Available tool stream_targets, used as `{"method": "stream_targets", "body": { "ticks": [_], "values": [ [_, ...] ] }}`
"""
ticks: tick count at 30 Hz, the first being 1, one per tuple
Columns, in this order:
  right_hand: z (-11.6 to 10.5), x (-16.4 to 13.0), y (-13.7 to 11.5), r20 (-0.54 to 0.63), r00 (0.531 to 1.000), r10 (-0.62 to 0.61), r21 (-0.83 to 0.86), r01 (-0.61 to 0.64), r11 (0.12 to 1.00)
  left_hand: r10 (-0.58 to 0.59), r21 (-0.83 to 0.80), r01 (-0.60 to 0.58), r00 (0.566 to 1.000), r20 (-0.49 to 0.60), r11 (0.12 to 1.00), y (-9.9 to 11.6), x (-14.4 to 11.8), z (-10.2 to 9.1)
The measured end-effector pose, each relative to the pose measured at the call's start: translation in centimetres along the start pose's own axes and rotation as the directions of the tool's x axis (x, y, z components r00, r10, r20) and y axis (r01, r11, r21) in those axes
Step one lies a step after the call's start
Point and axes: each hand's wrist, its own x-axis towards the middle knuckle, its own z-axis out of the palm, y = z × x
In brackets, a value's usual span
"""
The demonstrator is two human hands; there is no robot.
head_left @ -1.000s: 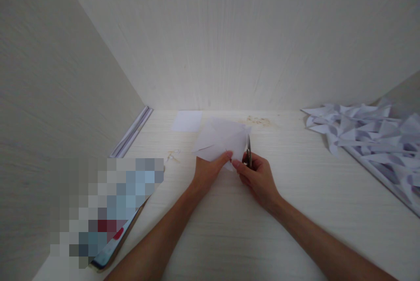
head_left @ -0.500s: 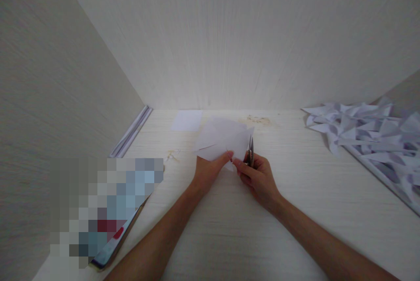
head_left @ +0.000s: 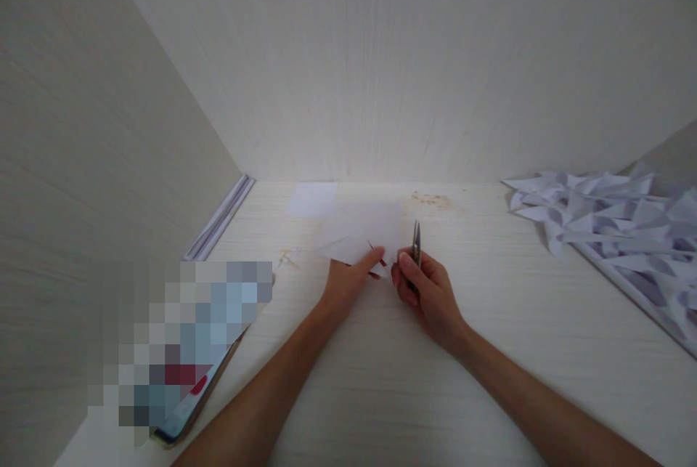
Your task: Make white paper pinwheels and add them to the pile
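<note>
My left hand (head_left: 353, 279) pinches the near edge of a thin white paper sheet (head_left: 356, 227), thumb on top and the other fingers mostly hidden beneath. Slits run into the paper beside the thumb and at its left side. Just to the right, my right hand (head_left: 425, 285) is closed around a small pair of scissors (head_left: 417, 242), whose blades point away from me, nearly together. A narrow gap separates the right fingertips from the paper's edge.
A flat white paper square (head_left: 311, 198) lies near the back wall. Folded paper pinwheels (head_left: 604, 220) are heaped at the right. Rolled or stacked paper (head_left: 221, 216) leans along the left wall. A phone-like device (head_left: 188, 409), partly blurred out, lies at front left. Yellowish marks (head_left: 430, 198) spot the tabletop.
My right hand has come away from the paper, still holding the scissors. The paper has shifted slightly left and turned in my left hand.
</note>
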Motion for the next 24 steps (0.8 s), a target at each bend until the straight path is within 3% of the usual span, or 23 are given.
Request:
{"method": "stream_targets", "body": {
  "ticks": [4,7,13,24],
  "values": [
    [-0.07,-0.03,0.32,0.120,0.993,-0.024,-0.023,0.027,0.999,-0.001,-0.209,-0.027,0.991,-0.134,0.978,-0.21,0.65,-0.25],
    [0.05,-0.19,0.29,0.188,0.982,0.005,-0.089,0.012,0.996,0.012,-0.283,-0.058,0.987,-0.161,0.957,-0.12,0.88,-0.47],
    [0.46,-0.55,-0.29,0.262,0.959,0.108,-0.254,-0.039,0.966,-0.001,-0.324,-0.045,0.990,-0.139,0.945,0.11,0.79,-0.53],
    [0.45,-0.64,-0.53,0.224,0.964,0.145,-0.324,-0.067,0.944,-0.027,-0.344,0.004,0.998,-0.062,0.939,0.10,0.59,-0.42]
  ]
}}
